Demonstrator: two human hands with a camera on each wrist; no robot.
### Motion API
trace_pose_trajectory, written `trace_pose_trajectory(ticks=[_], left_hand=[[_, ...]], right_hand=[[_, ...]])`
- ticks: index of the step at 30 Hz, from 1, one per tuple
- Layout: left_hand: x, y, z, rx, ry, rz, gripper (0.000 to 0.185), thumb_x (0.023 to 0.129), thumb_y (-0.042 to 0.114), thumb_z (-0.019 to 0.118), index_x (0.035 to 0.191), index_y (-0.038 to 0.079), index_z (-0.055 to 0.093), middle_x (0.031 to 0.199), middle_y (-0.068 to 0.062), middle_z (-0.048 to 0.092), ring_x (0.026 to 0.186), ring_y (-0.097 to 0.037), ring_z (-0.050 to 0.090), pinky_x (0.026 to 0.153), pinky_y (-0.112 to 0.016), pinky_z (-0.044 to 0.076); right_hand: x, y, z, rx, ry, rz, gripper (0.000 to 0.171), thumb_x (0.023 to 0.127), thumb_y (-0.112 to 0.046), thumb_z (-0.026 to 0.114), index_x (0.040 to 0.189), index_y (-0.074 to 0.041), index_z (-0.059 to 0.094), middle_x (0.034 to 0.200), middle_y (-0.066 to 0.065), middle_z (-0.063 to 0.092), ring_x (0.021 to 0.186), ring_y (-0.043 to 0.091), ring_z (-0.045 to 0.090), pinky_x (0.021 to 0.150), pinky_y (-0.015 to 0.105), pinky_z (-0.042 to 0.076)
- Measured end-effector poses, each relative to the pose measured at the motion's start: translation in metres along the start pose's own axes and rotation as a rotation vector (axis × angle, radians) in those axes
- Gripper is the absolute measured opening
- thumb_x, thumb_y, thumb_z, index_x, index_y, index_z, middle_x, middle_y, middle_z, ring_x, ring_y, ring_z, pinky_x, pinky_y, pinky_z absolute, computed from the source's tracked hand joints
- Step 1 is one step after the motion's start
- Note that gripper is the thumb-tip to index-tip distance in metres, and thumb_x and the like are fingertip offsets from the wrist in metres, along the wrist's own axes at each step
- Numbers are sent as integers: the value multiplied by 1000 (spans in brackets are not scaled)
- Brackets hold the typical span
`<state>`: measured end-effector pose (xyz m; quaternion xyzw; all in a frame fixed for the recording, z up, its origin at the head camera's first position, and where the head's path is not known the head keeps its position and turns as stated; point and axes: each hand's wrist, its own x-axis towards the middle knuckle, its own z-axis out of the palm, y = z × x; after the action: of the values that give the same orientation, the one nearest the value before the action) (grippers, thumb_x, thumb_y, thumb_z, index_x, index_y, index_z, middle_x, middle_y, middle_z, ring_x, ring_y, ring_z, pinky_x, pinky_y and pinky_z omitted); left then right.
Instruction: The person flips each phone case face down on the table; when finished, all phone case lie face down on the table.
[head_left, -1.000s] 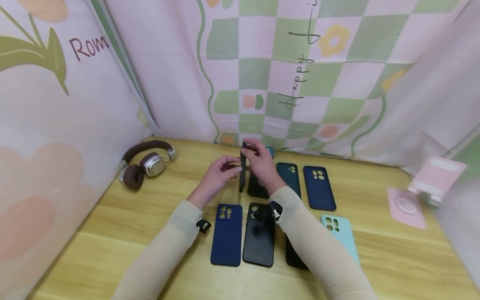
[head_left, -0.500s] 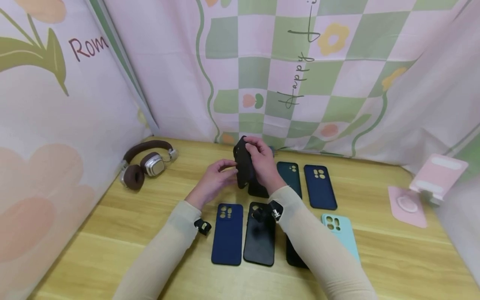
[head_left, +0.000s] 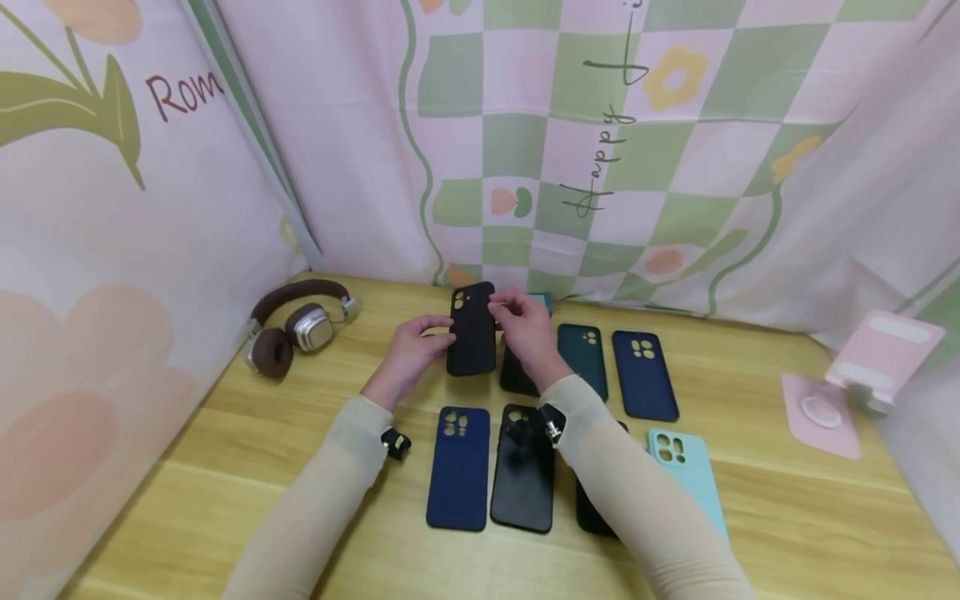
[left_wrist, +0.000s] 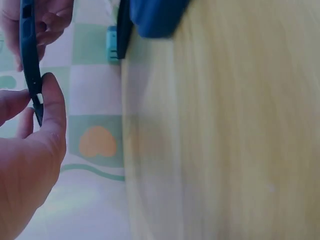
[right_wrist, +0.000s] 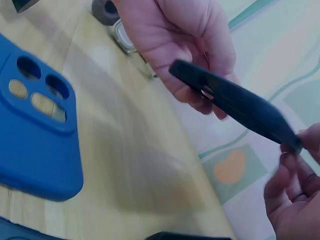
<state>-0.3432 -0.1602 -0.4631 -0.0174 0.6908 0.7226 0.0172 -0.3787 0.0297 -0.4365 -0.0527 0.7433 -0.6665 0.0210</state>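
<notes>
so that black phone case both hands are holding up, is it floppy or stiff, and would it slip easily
The black phone case is probably light: the left hand and right hand support it by fingertips alone. It looks thin edge-on in the wrist views yet stays straight, so likely flexible but not limp. Its matte surface suggests decent grip, though a pinch at the edges could let it twist.

You wear snug beige sleeves that cover both arms down to the wrists. Each wrist carries a small black mount (a silver screw shows on the right one). Your left hand (head_left: 408, 350) and right hand (head_left: 528, 333) are bare.
</notes>
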Motion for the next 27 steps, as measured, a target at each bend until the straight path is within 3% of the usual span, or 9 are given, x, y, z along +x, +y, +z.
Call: trace_pose_trajectory(ticks=[3, 9, 14, 21, 27], left_hand=[[3, -4, -3, 69, 29, 3, 28, 89, 0, 66, 117, -3, 65, 123, -18, 59, 90, -20, 64, 77, -28, 55], [9, -8, -7, 272, 64, -8, 24, 90, 5, 67, 113, 1, 69, 122, -12, 62, 92, -21, 61, 75, -30, 52], [12, -8, -5, 412, 50, -29, 24, 93, 16, 64, 115, 5, 69, 122, -12, 63, 105, -23, 60, 86, -35, 50], [14, -8, -3, 388, 46, -93, 31, 96, 20, 60, 122, 3, 66, 117, -12, 64, 100, -22, 60, 82, -34, 50], [13, -8, -2, 406, 48, -66, 31, 96, 20, 60, 120, 1, 66, 117, -11, 65, 104, -23, 59, 87, -36, 49]], right_hand=[[2, 7, 1, -31, -28, 72, 22, 97, -11, 62, 117, -5, 67, 107, 13, 66, 79, 22, 62, 78, 54, 53], [5, 19, 5, -80, -84, 166, 34, 91, 2, 59, 125, -3, 62, 119, 16, 63, 82, 24, 68, 79, 42, 57], [5, 23, 8, -111, -84, 189, 38, 93, -2, 54, 131, -5, 59, 123, 18, 61, 93, 27, 68, 81, 39, 56], [3, 23, 11, -193, -129, 186, 48, 94, -9, 50, 142, -8, 50, 139, 19, 51, 107, 27, 61, 86, 38, 52], [1, 22, 4, -278, -216, 172, 53, 97, -17, 51, 149, -14, 42, 151, 17, 39, 117, 28, 56, 91, 43, 49]])
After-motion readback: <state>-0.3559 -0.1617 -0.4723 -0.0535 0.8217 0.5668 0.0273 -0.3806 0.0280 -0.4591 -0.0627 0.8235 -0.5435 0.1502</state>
